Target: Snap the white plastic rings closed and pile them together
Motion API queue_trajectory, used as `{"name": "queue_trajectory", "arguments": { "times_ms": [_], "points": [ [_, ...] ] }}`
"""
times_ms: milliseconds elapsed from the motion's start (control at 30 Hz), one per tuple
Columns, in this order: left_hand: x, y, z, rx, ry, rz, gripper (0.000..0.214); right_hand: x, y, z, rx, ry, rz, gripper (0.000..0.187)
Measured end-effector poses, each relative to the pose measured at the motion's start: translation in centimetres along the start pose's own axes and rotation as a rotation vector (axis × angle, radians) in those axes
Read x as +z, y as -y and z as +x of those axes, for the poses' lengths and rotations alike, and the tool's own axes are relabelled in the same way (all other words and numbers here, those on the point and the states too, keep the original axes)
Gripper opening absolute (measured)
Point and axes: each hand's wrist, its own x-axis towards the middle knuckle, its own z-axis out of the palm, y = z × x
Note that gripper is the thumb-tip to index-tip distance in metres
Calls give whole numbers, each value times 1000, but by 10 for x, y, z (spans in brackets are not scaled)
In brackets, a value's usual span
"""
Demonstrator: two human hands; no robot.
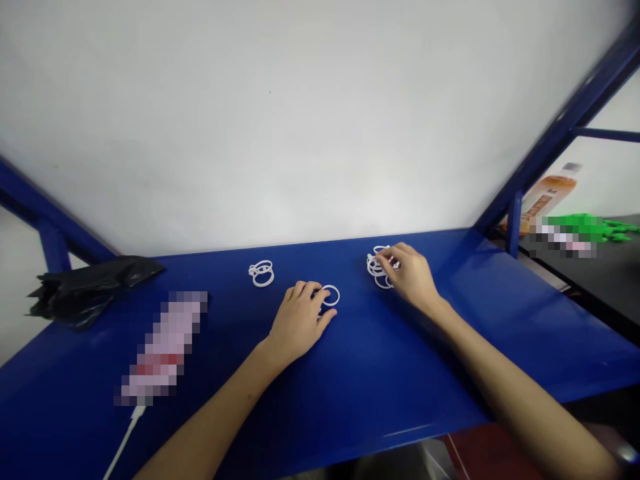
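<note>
My left hand (300, 320) rests palm down on the blue shelf, its thumb spread away from the fingers. Beneath and beside its fingertips lies a white plastic ring (331, 305), partly covered by them. My right hand (407, 272) reaches into a small pile of white rings (375, 268), with thumb and forefinger pinched together on one of them. The hand hides part of that pile. Farther left, a few more white rings (263, 275) overlap in a small cluster, untouched by either hand.
A crumpled black plastic bag (90, 287) lies at the left end of the blue shelf (360, 387). Near it is a blurred-out flat object (165, 347) with a white cable (123, 437). At right, a bottle (547, 197) and green items (585, 227) sit on a dark surface beyond the blue frame.
</note>
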Motion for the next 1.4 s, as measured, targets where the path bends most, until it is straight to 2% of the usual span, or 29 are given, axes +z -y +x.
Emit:
{"name": "queue_trajectory", "arguments": {
  "times_ms": [167, 333, 533, 633, 733, 833, 967, 1067, 1133, 1267, 1400],
  "points": [
    [0, 0, 0, 32, 35, 17, 9, 7, -43, 24, 121, -18, -145, 20],
    [-4, -4, 0, 44, 2, -9, 4, 17, -51, 19, 131, 16, -229, 22],
    [-6, -10, 0, 23, -44, -11, 12, 7, -36, 8, 33, -73, -200, 22],
    [-7, -10, 0, 21, -81, -4, 14, 4, -22, 4, -43, -66, -136, 21],
    [-8, -10, 1, 21, -126, -4, 13, 4, -3, -1, -149, 29, -32, 21],
    [-9, -10, 1, 37, -185, -32, 12, 5, 17, -7, -233, 190, 125, 21],
    [-9, -10, 0, 87, -202, -137, 28, 7, 34, -15, -242, 374, 277, 30],
    [-7, -9, -1, 152, -163, -207, 39, 8, 38, -19, -232, 414, 339, 28],
    [-5, -7, 0, 194, -144, -243, 39, 9, 39, -20, -232, 425, 356, 23],
    [-3, -2, 1, 242, -133, -309, 25, 10, 39, -22, -228, 460, 348, 19],
    [-6, -2, 2, 223, -136, -390, 16, 11, 40, -24, -234, 481, 361, 17]
  ]
}}
